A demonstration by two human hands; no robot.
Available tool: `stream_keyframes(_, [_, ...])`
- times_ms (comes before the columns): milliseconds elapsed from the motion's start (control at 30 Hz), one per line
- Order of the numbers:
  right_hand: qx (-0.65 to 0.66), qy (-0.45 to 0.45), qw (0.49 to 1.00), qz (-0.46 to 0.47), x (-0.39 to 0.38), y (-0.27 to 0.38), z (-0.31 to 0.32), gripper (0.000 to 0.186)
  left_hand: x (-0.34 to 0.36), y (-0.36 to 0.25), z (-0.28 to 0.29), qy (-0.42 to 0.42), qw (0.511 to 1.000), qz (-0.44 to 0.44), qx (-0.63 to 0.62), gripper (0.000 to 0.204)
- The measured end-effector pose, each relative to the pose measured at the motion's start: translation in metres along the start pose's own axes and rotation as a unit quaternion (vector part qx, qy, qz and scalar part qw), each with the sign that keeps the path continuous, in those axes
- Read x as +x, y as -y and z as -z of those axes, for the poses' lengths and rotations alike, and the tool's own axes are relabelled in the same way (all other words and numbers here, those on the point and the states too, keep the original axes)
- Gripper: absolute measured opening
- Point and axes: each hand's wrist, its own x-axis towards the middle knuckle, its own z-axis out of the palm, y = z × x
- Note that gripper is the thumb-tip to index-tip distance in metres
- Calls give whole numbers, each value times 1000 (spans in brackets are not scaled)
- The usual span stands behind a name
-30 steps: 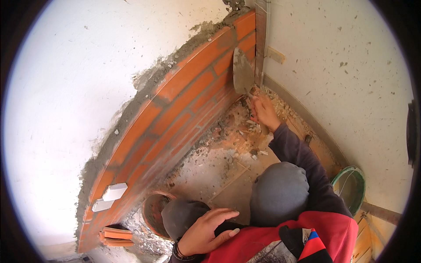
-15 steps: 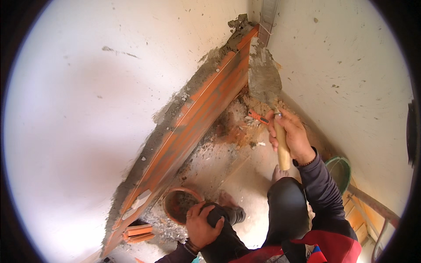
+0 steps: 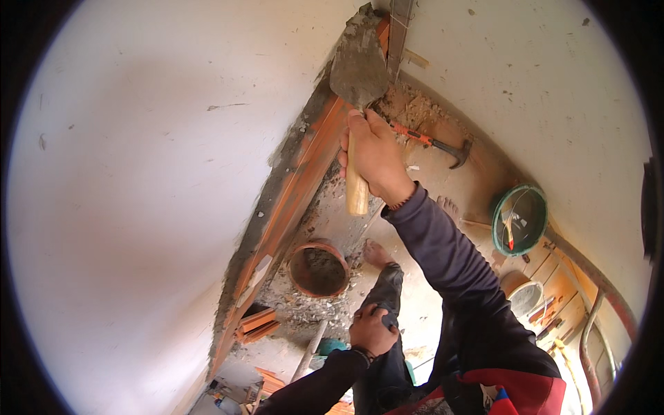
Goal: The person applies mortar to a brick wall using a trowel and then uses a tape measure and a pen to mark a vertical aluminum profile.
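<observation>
A trowel with a broad grey blade (image 3: 358, 77) and a pale wooden handle (image 3: 357, 195) is gripped in my right hand (image 3: 377, 152), fingers wrapped round the handle near the blade. The mortar-smeared blade lies over the far end of a rough grey mortar strip (image 3: 266, 181). This strip runs between the white wall and a slanting row of orange bricks (image 3: 277, 220); whether the blade presses on it I cannot tell. On my bent knee rests my left hand (image 3: 373, 330), holding no tool, its fingers draped over the knee and partly hidden.
A claw hammer (image 3: 443, 144) lies on the dusty floor beyond my right hand. Near my foot stands a reddish bucket (image 3: 319, 270) with mortar inside. To the right are a green bucket (image 3: 520, 220) holding a brush, a whitish pail (image 3: 526, 297) and a curved metal bar (image 3: 593, 266). Brick pieces (image 3: 257, 325) sit lower left.
My right hand has carried the trowel left and farther away, from beside the bricks to over the mortar strip's far end. The hammer's head has come into view. My left hand stays on the knee.
</observation>
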Motion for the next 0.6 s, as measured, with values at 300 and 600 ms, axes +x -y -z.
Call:
stream_keyframes(300, [93, -18, 994, -58, -4, 15, -32, 20, -15, -18, -11, 169, 982, 88, 21, 46])
stream_keyframes(600, [97, -23, 988, -120, -18, 15, -40, 20, -8, -28, -9, 256, 956, 133, 49, 52])
